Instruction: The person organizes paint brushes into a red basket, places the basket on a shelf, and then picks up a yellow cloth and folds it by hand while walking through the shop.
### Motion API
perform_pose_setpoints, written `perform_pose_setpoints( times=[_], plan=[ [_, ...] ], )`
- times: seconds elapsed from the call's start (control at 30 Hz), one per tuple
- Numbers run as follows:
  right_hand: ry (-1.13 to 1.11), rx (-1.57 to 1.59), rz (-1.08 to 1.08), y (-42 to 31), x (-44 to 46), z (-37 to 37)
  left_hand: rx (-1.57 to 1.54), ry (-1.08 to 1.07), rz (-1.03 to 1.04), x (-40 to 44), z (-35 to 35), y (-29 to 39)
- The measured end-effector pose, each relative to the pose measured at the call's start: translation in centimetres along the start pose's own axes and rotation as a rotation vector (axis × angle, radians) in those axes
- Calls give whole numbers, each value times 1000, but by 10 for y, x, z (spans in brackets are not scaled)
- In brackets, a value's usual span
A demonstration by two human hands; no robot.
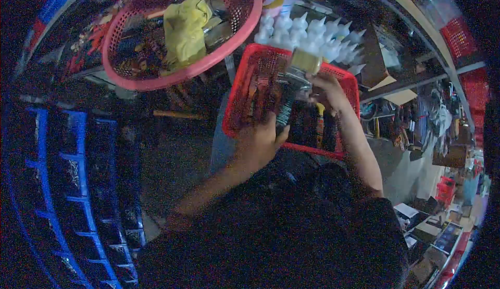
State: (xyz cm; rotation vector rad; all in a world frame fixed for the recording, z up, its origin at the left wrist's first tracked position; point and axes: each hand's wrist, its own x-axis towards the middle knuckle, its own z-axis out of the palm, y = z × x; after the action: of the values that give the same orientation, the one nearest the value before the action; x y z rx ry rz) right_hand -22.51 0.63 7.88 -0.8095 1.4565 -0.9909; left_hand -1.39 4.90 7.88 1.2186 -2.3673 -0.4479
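Note:
Over a red plastic basket (352, 83) I hold a hand tool (285, 104) with a dark ribbed grip, a silvery metal head and a pale yellowish piece at its far end. Its exact kind is blurred. My left hand (262, 139) is wrapped round the lower end of the grip. At the metal head, my right hand (329, 92) has its fingers bent against the side; whether they grip it or only touch it is unclear. Inside the basket lie several tools, one with a yellow-and-black handle (320, 125).
A large pink basket (252, 21) with a yellow cloth or glove (186, 28) stands at upper left. White bottles with pointed tips (317, 31) sit behind the red basket. Blue bins (78, 159) with small metal parts line the left. Cluttered shelves (416, 117) fill the right.

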Motion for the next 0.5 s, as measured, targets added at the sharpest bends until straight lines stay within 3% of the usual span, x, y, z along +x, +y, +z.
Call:
perform_pose_setpoints(
  times=[0.13, 0.2, 0.23, 0.33, 0.4, 0.43, 0.5],
  plan=[
    [-28, -217, 104, 26, 18, -12, -28, 117, 46, -1, 26, -6],
    [2, -388, 2, 36, 26, -16, -82, -245, -172, 1, 18, -2],
    [31, -560, -101, 39, 30, -18, -78, -246, -178, 2, 16, -3],
    [-149, -493, -68, 36, 45, -19, -157, -308, -202, 9, 16, -7],
    [-133, -534, -146, 60, 70, -30, -18, 52, -20, 12, 23, -9],
    [-125, -553, -185, 71, 80, -34, -17, 53, -23, 15, 17, -6],
    [-128, -544, -277, 87, 94, -42, 186, -189, -100, 20, 6, -1]
  ],
)
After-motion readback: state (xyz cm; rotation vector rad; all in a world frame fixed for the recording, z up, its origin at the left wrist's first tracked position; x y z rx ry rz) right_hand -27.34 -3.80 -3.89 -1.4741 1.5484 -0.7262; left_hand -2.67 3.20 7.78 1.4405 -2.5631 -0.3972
